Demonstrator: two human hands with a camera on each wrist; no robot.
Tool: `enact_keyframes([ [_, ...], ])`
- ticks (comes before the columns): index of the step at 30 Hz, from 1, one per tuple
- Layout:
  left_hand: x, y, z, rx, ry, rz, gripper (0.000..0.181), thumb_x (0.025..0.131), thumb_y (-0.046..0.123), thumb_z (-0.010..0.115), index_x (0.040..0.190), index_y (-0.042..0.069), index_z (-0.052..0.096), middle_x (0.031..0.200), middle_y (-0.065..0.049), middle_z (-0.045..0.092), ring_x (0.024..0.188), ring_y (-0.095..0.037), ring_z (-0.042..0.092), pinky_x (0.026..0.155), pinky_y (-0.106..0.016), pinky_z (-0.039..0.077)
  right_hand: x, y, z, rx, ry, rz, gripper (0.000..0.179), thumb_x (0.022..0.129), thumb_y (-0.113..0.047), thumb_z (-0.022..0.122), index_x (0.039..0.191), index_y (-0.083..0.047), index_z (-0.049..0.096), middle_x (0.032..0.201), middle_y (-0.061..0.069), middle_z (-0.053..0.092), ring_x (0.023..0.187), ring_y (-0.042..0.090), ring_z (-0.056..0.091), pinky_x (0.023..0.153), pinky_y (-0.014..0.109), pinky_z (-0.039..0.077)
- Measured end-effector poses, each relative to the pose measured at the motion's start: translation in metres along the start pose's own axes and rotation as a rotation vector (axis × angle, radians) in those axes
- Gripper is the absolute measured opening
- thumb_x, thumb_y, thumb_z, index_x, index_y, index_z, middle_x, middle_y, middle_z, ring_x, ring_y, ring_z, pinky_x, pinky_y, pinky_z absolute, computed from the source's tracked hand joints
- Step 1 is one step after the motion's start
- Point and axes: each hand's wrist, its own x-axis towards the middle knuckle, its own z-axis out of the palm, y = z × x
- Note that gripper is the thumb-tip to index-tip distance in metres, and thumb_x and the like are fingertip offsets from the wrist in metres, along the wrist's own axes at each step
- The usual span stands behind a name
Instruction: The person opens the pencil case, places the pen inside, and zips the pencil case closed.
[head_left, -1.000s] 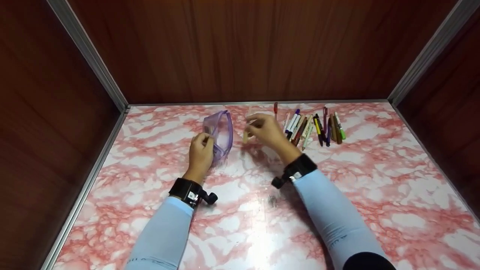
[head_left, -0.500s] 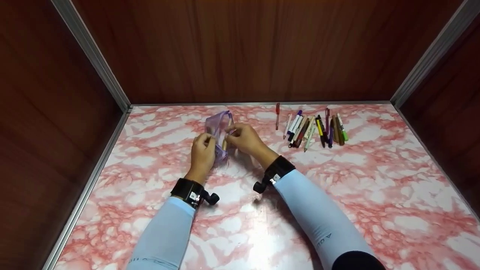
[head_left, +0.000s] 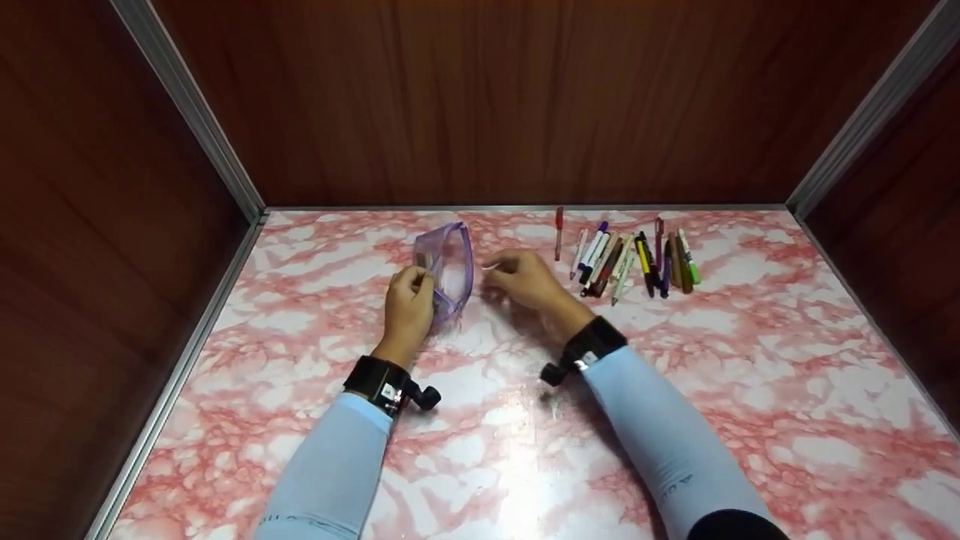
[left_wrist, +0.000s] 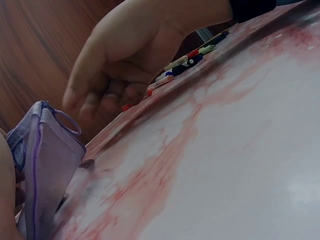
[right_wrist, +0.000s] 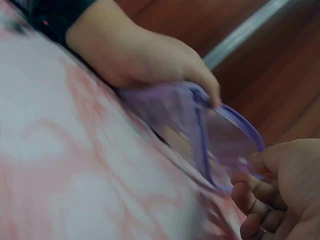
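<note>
A purple see-through mesh zip pouch (head_left: 442, 262) stands with its mouth spread toward the right. My left hand (head_left: 409, 304) pinches the near edge of its opening between thumb and fingers. Through the mesh in the right wrist view, a tan pen-like thing (right_wrist: 177, 141) shows inside the pouch. Just right of the mouth is my right hand (head_left: 525, 281), its fingers loosely bent with nothing visible between them. In the left wrist view this right hand (left_wrist: 125, 55) hangs above the table beside the pouch (left_wrist: 50, 165).
Several pens and markers (head_left: 606, 262) lie in a loose group on the right of the red-and-white marbled table (head_left: 480, 450). A red pen (head_left: 559, 234) lies apart, left of them. Dark wood panels (head_left: 495, 105) wall the back and sides.
My right hand brought a tan pen from the right into the pouch, let it go and drew back right. My left hand kept hold of the pouch, whose mouth spread wider again.
</note>
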Motion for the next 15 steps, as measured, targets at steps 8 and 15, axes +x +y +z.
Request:
enact_keyframes([
  [8,-0.001,0.004,0.000,0.012,-0.027,-0.007,0.021,0.108,0.020,0.063,0.108,0.002,0.075,0.115,-0.018,0.069,0.104,-0.033,0.067,0.095,-0.045,0.058,-0.017,0.021,-0.064,-0.071,0.043,-0.007,0.027,0.109,-0.008,0.069,0.131,0.008,0.076,0.111,0.027,0.081,0.090,0.029,0.082,0.075,0.029,0.067],
  [15,-0.002,0.005,0.000,0.009,-0.024,-0.027,0.019,0.109,0.019,0.064,0.109,0.003,0.075,0.116,-0.017,0.068,0.103,-0.030,0.067,0.094,-0.044,0.059,-0.038,0.030,-0.146,-0.405,0.385,0.122,0.038,0.118,-0.035,0.060,0.140,-0.009,0.077,0.123,0.017,0.079,0.097,0.027,0.074,0.081,0.034,0.060],
])
